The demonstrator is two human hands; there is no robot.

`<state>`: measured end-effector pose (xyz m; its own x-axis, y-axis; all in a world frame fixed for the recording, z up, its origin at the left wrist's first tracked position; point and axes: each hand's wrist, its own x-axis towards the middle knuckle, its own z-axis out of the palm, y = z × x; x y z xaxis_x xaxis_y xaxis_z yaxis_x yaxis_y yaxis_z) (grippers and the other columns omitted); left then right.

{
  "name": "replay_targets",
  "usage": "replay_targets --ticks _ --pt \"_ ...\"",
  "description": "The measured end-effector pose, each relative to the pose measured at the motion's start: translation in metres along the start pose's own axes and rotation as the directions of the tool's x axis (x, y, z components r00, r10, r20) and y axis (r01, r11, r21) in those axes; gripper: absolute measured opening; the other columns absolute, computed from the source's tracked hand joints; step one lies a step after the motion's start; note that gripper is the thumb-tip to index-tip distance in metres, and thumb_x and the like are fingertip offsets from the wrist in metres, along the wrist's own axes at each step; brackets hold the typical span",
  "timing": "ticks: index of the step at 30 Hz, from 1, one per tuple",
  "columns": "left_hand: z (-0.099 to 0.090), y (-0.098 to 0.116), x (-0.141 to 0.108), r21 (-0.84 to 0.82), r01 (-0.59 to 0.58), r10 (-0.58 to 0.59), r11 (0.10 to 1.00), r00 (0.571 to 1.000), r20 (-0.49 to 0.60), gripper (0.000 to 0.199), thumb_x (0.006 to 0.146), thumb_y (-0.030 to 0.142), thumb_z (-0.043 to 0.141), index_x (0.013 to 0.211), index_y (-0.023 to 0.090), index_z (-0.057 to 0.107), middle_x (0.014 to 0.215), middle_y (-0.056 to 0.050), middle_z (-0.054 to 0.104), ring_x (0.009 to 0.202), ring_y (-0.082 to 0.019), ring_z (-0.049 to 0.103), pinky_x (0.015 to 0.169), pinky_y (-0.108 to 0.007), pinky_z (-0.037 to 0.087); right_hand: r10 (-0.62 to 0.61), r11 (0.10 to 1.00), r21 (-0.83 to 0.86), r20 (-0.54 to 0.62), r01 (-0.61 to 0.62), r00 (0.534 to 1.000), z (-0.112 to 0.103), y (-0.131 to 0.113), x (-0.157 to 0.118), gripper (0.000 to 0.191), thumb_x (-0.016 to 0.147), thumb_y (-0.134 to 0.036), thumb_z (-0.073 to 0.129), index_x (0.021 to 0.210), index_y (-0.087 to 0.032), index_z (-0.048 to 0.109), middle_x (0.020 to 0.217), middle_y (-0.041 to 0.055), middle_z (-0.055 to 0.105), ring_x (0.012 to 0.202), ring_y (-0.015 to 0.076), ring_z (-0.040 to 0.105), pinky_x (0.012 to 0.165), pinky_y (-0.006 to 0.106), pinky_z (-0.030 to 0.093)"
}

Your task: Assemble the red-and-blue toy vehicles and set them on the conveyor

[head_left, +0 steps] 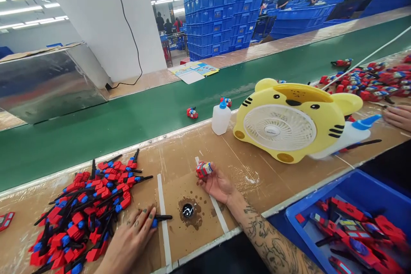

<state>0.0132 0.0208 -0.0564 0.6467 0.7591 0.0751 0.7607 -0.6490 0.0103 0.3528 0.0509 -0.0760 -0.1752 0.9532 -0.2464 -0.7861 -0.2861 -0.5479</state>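
Observation:
My left hand (133,236) rests low over the bench, its fingers closed on a small blue plastic part with a black rod (164,217) that sticks out to the right. The rest of that part is hidden under the fingers. My right hand (218,184), palm up, grips a small red toy body (204,170) with white, yellow and blue bits. Between the hands sits a small round pot of dark liquid (188,210), with wet stains around it. Beside my left hand lies a heap of red and blue parts with black rods (86,209).
A yellow animal-faced fan (289,120) stands right of a white squeeze bottle (221,120). Toy bodies ride the green conveyor belt (144,113). At lower right is a blue bin (298,209) holding red toys. Another person's hand (398,117) shows at the right edge.

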Motion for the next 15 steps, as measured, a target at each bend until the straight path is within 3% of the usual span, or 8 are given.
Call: replay_targets --ticks 4,7,10,13,15 --pt "0.004 0.002 -0.021 -0.005 -0.027 0.027 1.000 1.000 0.012 0.059 0.093 0.010 0.037 0.147 0.033 0.043 0.137 -0.006 0.061 0.125 -0.026 0.057 0.105 -0.040 0.047 -0.009 1.000 0.006 -0.002 0.009 1.000 -0.001 0.002 0.003 0.038 0.082 -0.054 0.070 0.104 -0.024 0.066 0.092 0.0041 0.072 0.084 0.0211 0.069 0.067 0.032 0.050" --pt "-0.015 0.000 -0.013 -0.085 0.055 -0.046 0.995 0.993 0.106 0.051 0.092 0.013 0.037 0.135 0.032 0.056 0.130 -0.006 0.065 0.112 -0.024 0.065 0.095 -0.033 0.054 -0.032 0.999 0.024 -0.007 0.032 0.999 0.000 0.004 0.004 0.039 0.078 -0.051 0.075 0.107 -0.024 0.067 0.093 0.0032 0.072 0.082 0.0192 0.068 0.064 0.029 0.049" --pt "-0.040 0.000 0.006 -0.216 0.083 -0.055 0.973 0.990 0.131 0.039 0.092 0.023 0.042 0.125 0.032 0.062 0.124 -0.007 0.066 0.109 -0.024 0.065 0.094 -0.035 0.055 -0.055 0.998 0.007 0.011 0.055 0.998 0.001 0.003 0.002 0.044 0.075 -0.048 0.079 0.109 -0.024 0.067 0.093 0.0021 0.071 0.082 0.0172 0.066 0.066 0.028 0.050" --pt "-0.062 0.013 0.029 -0.319 -0.009 0.042 0.948 0.994 0.096 0.038 0.094 0.025 0.045 0.128 0.032 0.060 0.124 -0.008 0.064 0.117 -0.025 0.059 0.098 -0.037 0.052 -0.060 0.997 -0.049 0.038 0.061 0.997 0.003 0.002 0.000 0.048 0.075 -0.047 0.078 0.114 -0.021 0.066 0.094 0.0027 0.071 0.085 0.0175 0.066 0.072 0.029 0.051" --pt "-0.070 0.029 0.043 -0.337 -0.139 0.184 0.931 0.977 0.105 0.043 0.095 0.019 0.042 0.133 0.033 0.058 0.127 -0.009 0.062 0.119 -0.025 0.057 0.100 -0.039 0.049 -0.047 0.998 -0.043 0.042 0.049 0.998 0.005 0.001 0.000 0.050 0.074 -0.045 0.079 0.114 -0.020 0.066 0.094 0.0029 0.071 0.086 0.0174 0.066 0.074 0.029 0.051"
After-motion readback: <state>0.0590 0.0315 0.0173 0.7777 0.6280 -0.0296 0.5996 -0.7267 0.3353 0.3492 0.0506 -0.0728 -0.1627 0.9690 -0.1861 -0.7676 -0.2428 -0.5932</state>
